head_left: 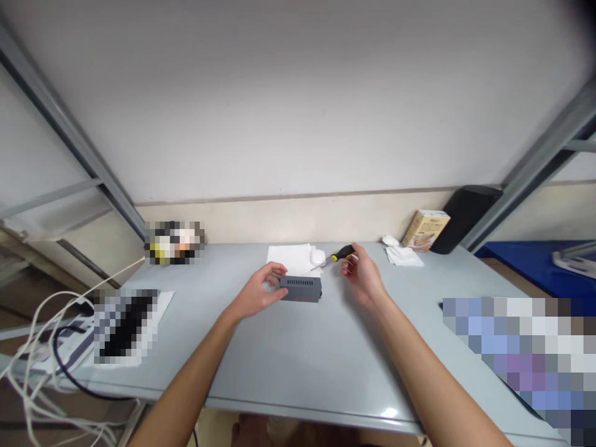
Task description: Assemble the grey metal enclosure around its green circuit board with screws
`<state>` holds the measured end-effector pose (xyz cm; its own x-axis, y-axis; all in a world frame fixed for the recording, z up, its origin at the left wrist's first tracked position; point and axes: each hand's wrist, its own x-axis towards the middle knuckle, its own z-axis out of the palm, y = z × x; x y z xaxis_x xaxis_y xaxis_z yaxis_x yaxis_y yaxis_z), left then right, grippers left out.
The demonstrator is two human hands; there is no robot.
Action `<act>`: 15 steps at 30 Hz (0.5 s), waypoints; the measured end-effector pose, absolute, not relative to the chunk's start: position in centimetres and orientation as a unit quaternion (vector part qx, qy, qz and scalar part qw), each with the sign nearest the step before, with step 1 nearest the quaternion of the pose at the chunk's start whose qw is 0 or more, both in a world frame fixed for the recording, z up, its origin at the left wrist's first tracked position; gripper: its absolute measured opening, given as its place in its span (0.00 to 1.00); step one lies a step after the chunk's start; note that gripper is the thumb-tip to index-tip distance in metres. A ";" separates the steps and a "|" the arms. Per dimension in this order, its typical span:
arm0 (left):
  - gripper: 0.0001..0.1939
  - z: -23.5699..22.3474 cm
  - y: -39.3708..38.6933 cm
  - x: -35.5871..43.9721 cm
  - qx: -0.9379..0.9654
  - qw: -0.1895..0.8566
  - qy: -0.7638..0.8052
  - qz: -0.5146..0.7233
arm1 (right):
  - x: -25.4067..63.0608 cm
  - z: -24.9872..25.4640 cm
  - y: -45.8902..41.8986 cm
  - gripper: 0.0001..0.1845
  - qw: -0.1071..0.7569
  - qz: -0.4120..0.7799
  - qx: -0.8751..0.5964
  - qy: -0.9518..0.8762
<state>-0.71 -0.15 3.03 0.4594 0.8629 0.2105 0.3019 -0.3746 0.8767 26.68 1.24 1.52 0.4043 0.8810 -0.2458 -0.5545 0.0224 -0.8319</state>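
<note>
A dark grey metal box with a row of vent slots on its top lies near the middle of the desk. My left hand grips its left end between thumb and fingers. To the right and a little above, my right hand holds a screwdriver by its black and yellow handle. The screwdriver's shaft slants down to the left, its tip near the box's top right and apart from it. Behind the box are white paper sheets and a small rounded white object.
Crumpled tissues, a yellowish carton and a black upright case stand at the back right. White cables tangle at the left edge. Blurred-out items lie on both sides of the grey desk. A wall rises behind.
</note>
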 end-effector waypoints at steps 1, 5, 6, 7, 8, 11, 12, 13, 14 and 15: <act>0.16 3.0 -0.1 -0.7 0.752 0.405 0.386 0.348 | 26.7 1.5 1.3 0.17 0.693 0.516 -0.472 -0.174; 0.13 3.2 0.0 -0.9 0.754 0.406 0.394 0.334 | 26.9 1.4 1.3 0.18 0.694 0.507 -0.478 -0.183; 0.13 3.3 0.0 -0.9 0.754 0.406 0.395 0.332 | 26.9 1.5 1.3 0.18 0.695 0.501 -0.480 -0.189; 0.13 3.3 0.0 -1.0 0.754 0.407 0.395 0.332 | 26.9 1.5 1.2 0.18 0.696 0.496 -0.482 -0.193; 0.13 3.3 0.0 -1.0 0.753 0.409 0.395 0.332 | 26.9 1.6 1.2 0.17 0.697 0.492 -0.484 -0.195; 0.13 3.2 0.0 -1.0 0.748 0.418 0.390 0.337 | 26.8 1.9 1.0 0.16 0.694 0.491 -0.489 -0.194; 0.14 3.2 0.0 -0.9 0.746 0.420 0.390 0.340 | 26.7 1.9 1.0 0.16 0.693 0.492 -0.490 -0.193; 0.14 3.1 0.1 -0.9 0.743 0.422 0.390 0.344 | 26.7 2.0 0.9 0.16 0.693 0.491 -0.491 -0.193; 0.15 3.0 0.1 -0.9 0.740 0.424 0.391 0.347 | 26.7 2.0 0.9 0.16 0.694 0.490 -0.492 -0.192; 0.15 2.8 0.2 -0.8 0.737 0.425 0.391 0.351 | 26.7 2.0 0.9 0.16 0.695 0.488 -0.492 -0.192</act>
<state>-0.82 0.20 2.84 0.4481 0.8748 0.1840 0.2787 -0.3323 0.9011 26.66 0.90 1.98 0.4498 0.8672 -0.2136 -0.4885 0.0387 -0.8717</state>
